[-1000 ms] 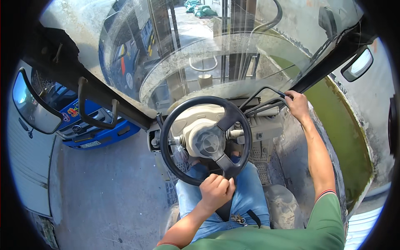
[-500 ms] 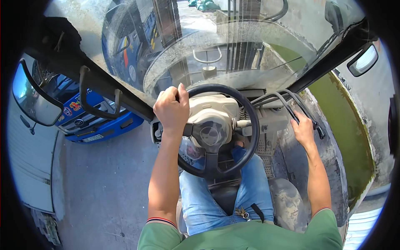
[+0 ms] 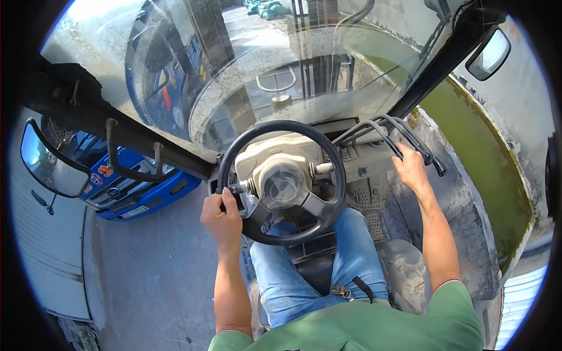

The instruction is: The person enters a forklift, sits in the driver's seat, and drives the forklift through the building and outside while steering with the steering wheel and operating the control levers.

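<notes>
Steering wheel (image 3: 283,186) in left hand (image 3: 223,219), green-filled concrete trough (image 3: 466,196) rightward

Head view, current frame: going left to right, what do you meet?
Left-hand mirror → blue vehicle → left hand, gripping the rim → steering wheel → right hand, on a control lever → right-hand mirror.
</notes>
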Motion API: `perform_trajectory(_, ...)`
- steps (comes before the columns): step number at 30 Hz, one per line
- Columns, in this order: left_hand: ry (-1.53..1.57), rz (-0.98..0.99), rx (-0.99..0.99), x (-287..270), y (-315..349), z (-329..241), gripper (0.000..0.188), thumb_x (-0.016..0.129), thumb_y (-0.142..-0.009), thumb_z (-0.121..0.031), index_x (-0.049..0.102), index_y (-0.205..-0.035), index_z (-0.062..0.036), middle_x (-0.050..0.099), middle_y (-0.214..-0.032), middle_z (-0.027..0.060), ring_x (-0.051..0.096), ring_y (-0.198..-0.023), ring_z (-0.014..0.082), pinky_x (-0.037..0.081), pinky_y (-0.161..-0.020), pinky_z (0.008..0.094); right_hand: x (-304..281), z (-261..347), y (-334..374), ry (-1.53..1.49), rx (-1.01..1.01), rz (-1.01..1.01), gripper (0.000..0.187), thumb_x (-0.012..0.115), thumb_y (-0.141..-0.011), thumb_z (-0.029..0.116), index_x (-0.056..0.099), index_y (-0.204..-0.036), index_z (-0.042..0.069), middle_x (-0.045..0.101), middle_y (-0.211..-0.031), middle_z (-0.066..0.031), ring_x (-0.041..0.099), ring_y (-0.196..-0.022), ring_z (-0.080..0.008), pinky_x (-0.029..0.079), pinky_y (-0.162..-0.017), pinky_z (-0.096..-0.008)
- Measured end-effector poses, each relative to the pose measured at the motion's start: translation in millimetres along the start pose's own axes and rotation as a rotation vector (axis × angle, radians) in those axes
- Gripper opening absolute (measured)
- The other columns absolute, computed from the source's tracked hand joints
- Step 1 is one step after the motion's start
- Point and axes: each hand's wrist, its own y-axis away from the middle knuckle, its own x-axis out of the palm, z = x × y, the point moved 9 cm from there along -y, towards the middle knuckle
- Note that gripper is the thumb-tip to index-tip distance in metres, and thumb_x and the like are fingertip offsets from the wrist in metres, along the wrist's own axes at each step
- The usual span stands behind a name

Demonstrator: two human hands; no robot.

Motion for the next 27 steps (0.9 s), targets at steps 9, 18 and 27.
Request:
perform_trajectory(9,0.412,-0.020,-0.376,41,13,44,0.035,0.049,-0.108,-0.027,0.067,-0.115,0.0017,0.069,-0.109,0.0081,0.060,-0.103,0.0144,0.044,-0.089,0.0288,-2,-78,-19,0.012,0.053,0.019,0.044,0.068,-0.086,0.019,0.066,-0.125,0.000,0.070,-0.111,-0.0281,0.067,-0.107,-0.0428,0.053,-0.095,-0.0470)
perform_trajectory(18,0.354,0.394,-0.378,88,95,79,0.042,0.046,-0.110,-0.030,0.067,-0.127,0.0019,0.067,-0.122,0.0100,0.060,-0.116,0.0203,0.042,-0.103,0.0327,-17,-121,-21,-0.017,0.038,0.013,0.042,0.069,-0.088,0.020,0.067,-0.126,0.001,0.069,-0.113,-0.0278,0.066,-0.109,-0.0430,0.053,-0.096,-0.0477)
perform_trajectory(27,0.148,-0.019,-0.257,138,64,-19,0.046,0.070,-0.100,-0.029,0.058,-0.130,0.0018,0.065,-0.111,0.0101,0.060,-0.098,0.0162,0.048,-0.087,0.0291,2,-150,-39,-0.030,-0.087,-0.059,0.027,0.066,-0.089,0.019,0.068,-0.112,0.003,0.071,-0.093,-0.0262,0.067,-0.095,-0.0457,0.054,-0.084,-0.0537)
